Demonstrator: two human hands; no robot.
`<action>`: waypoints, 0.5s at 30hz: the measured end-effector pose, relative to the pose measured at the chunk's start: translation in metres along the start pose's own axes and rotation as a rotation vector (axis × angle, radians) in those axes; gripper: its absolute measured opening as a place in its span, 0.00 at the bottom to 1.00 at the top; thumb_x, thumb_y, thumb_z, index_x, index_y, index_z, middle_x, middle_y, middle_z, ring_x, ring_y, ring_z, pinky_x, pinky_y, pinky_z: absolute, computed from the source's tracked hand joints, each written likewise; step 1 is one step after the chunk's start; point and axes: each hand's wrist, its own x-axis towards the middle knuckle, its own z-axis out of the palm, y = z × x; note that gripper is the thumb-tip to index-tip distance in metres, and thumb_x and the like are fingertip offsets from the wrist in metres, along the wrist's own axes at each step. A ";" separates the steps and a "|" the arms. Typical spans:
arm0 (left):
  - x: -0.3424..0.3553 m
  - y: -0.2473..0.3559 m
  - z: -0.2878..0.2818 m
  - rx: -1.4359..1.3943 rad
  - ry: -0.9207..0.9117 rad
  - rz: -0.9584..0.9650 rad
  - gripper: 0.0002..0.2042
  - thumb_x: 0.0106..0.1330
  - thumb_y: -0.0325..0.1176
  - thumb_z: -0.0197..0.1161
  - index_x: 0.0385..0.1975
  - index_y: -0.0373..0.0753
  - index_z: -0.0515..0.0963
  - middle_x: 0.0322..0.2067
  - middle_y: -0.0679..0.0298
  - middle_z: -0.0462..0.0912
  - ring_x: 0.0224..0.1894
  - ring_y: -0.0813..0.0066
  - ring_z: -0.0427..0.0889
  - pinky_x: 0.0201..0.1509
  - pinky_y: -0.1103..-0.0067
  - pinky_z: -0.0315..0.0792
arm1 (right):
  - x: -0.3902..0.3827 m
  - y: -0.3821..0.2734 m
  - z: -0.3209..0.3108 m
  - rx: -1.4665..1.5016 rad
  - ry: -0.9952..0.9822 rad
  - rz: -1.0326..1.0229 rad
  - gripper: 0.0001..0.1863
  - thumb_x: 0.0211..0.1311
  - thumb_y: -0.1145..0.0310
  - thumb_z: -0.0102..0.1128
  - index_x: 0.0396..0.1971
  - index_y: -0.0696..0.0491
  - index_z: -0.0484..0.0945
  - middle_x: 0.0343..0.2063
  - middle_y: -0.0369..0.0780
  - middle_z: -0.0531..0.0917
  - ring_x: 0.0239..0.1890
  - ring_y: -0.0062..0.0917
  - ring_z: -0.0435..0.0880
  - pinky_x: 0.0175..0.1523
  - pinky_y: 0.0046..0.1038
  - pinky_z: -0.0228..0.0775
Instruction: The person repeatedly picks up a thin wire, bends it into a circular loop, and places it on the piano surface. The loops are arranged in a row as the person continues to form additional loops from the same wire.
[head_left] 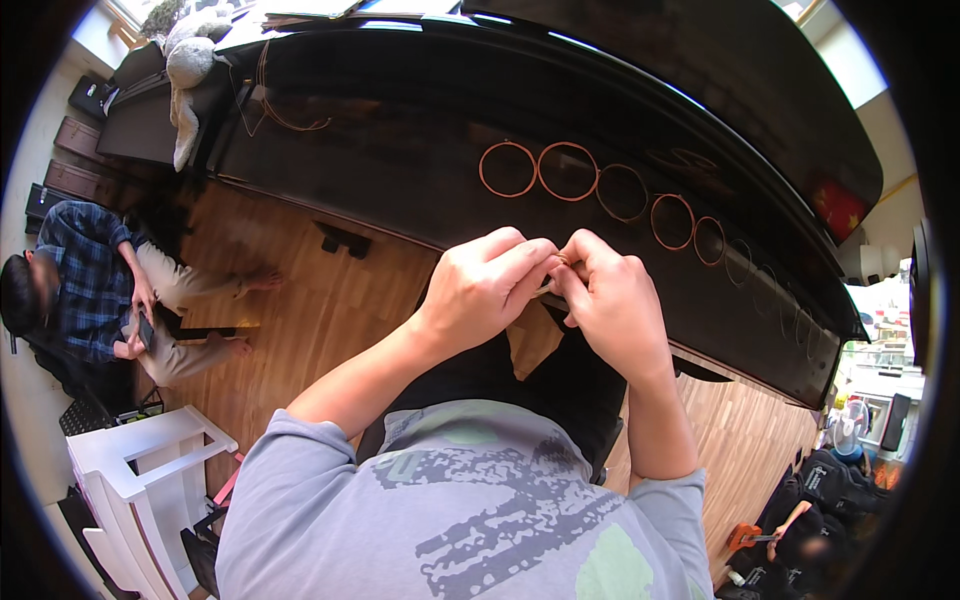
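Observation:
My left hand (pixel 490 282) and my right hand (pixel 612 300) meet in front of my chest, at the near edge of a long black glossy surface (pixel 380 170). Both are closed, fingertips pinched together and touching. Something small and thin, pale in part, shows between them, but the fingers hide most of it. Beyond my hands a row of wire-like coils lies on the black surface. A copper-coloured coil (pixel 507 195) is at the row's left end, with another copper coil (pixel 568 199) beside it. A darker coil (pixel 623 219) follows, then more copper and thin grey ones toward the right.
Loose tan strands (pixel 290 125) lie at the surface's far left, near a grey plush toy (pixel 190 62). A seated person (pixel 85 270) holding a phone is at left, above a white piece of furniture (pixel 150 460). Lower right, another person holds a small orange guitar-like instrument (pixel 745 537).

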 end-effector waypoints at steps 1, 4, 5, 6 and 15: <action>0.002 0.003 -0.004 0.010 -0.026 -0.009 0.03 0.58 0.24 0.64 0.31 0.34 0.80 0.22 0.62 0.79 0.21 0.70 0.76 0.23 0.78 0.71 | 0.000 -0.002 -0.002 -0.073 -0.001 -0.030 0.07 0.61 0.67 0.58 0.29 0.55 0.74 0.16 0.45 0.79 0.22 0.40 0.80 0.27 0.33 0.69; 0.005 -0.002 -0.005 -0.028 0.018 -0.031 0.03 0.59 0.24 0.64 0.32 0.34 0.80 0.22 0.62 0.78 0.20 0.69 0.75 0.22 0.78 0.70 | 0.001 -0.001 -0.002 0.044 -0.010 -0.025 0.07 0.62 0.68 0.57 0.35 0.55 0.77 0.18 0.44 0.80 0.21 0.37 0.80 0.27 0.31 0.69; 0.006 -0.003 -0.006 -0.077 0.014 -0.084 0.03 0.60 0.24 0.63 0.32 0.34 0.80 0.22 0.62 0.78 0.22 0.71 0.76 0.24 0.79 0.70 | 0.001 0.000 -0.001 0.140 -0.014 -0.008 0.08 0.63 0.68 0.56 0.38 0.55 0.78 0.18 0.43 0.81 0.20 0.34 0.81 0.27 0.30 0.69; 0.008 -0.005 -0.007 -0.124 0.010 -0.138 0.04 0.61 0.24 0.63 0.33 0.33 0.80 0.23 0.61 0.79 0.23 0.72 0.76 0.26 0.79 0.70 | 0.001 0.001 -0.001 0.239 -0.028 0.000 0.10 0.64 0.68 0.55 0.41 0.56 0.78 0.19 0.41 0.81 0.20 0.29 0.80 0.27 0.28 0.69; 0.002 -0.012 -0.018 -0.272 -0.079 -0.350 0.05 0.62 0.25 0.63 0.36 0.35 0.82 0.24 0.63 0.79 0.26 0.78 0.77 0.30 0.83 0.69 | 0.013 0.028 -0.025 0.681 -0.501 0.047 0.17 0.67 0.70 0.50 0.54 0.54 0.76 0.24 0.33 0.81 0.20 0.11 0.73 0.26 0.15 0.66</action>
